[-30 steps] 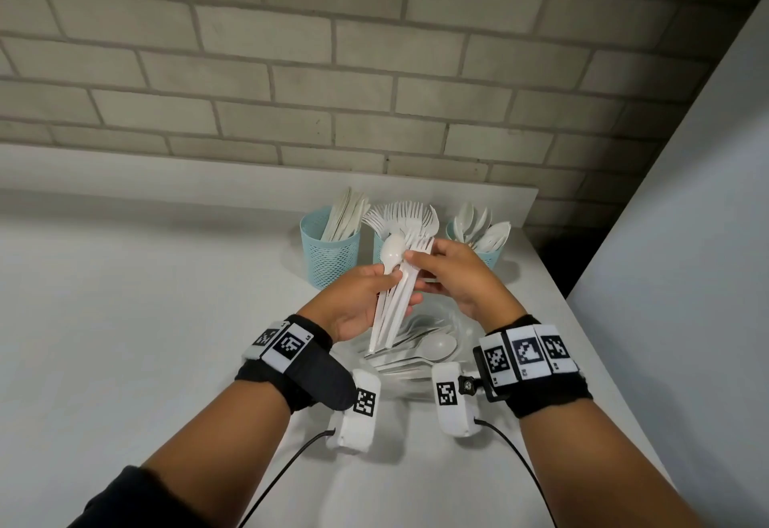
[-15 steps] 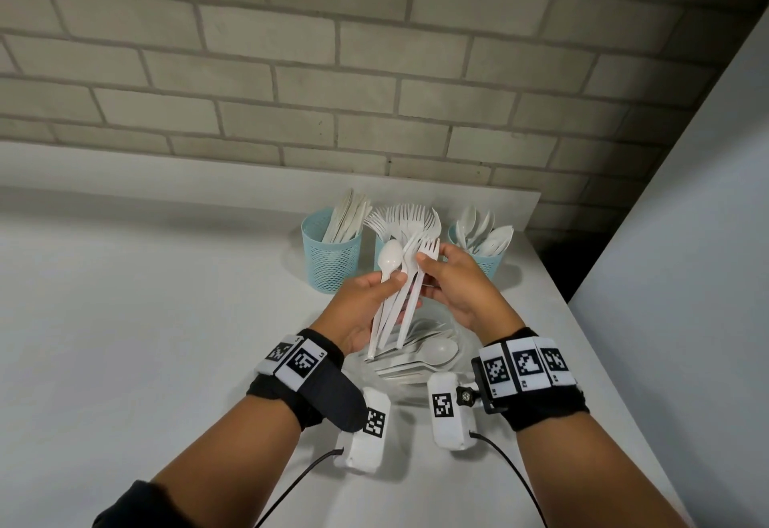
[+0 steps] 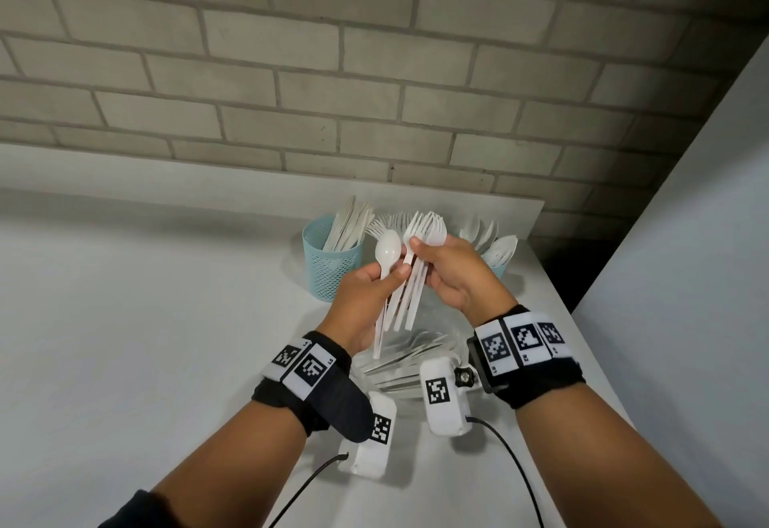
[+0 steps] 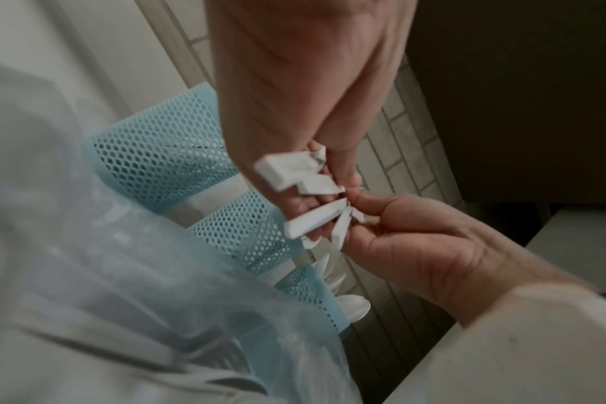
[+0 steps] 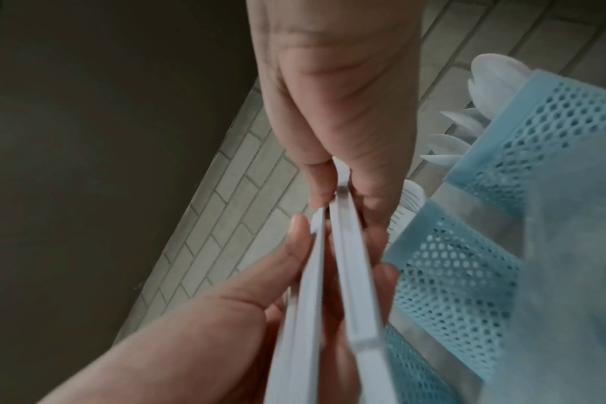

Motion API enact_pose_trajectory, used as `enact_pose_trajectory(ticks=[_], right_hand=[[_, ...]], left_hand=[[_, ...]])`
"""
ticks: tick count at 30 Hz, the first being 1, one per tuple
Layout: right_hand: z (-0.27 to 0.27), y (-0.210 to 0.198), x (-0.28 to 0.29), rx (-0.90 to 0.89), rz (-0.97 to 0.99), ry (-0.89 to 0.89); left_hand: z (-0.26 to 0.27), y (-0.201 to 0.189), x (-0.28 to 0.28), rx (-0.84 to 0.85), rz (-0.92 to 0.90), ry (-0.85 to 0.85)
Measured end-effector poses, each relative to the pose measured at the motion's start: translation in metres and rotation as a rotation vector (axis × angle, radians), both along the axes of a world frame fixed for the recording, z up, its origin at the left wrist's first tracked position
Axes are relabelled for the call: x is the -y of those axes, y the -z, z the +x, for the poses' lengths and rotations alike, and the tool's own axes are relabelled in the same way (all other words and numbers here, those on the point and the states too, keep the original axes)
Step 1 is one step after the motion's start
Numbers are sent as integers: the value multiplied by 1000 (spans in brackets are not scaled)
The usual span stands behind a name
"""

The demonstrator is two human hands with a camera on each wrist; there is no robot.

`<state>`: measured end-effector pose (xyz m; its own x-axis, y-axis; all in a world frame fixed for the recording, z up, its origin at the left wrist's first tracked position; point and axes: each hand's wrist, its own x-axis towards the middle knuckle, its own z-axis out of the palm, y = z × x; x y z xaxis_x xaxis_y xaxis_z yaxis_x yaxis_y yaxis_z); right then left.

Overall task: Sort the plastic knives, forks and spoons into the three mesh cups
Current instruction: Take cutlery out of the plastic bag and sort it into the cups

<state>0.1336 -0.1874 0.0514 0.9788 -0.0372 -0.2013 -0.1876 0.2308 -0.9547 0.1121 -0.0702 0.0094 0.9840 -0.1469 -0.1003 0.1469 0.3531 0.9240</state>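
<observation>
Left hand [image 3: 361, 303] fingers curled round spoon [image 3: 387, 253] and forks [image 3: 420, 274]; right hand [image 3: 451, 274] pinching forks near tines, above cups [image 3: 331, 265].

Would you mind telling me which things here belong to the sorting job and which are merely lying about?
Part of the job: spoon, forks, three mesh cups, loose cutlery, left hand, right hand.
Just there: wrist cameras, cables, brick wall.
</observation>
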Motion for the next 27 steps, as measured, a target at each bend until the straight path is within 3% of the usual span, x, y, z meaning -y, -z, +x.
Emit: enact_pose_trajectory(ticks=[3,7,10,18,22,27], right_hand=[[11,-16,5,40,87,78],[34,-37,16,259,229,310],[48,-38,15,404,227,420],[57,19,-1,358,-209,253],[57,20,2,334,-341,199],[56,19,5,399,-515,148]], left_hand=[[5,-3,-4,-46,-44,22],[10,0,-13,-114,-90,23],[11,-3,-13,-139,-36,40],[14,-10,-13,-168,156,42],[14,-9,-16,-223,134,69],[12,-7,-15,-170,150,61]])
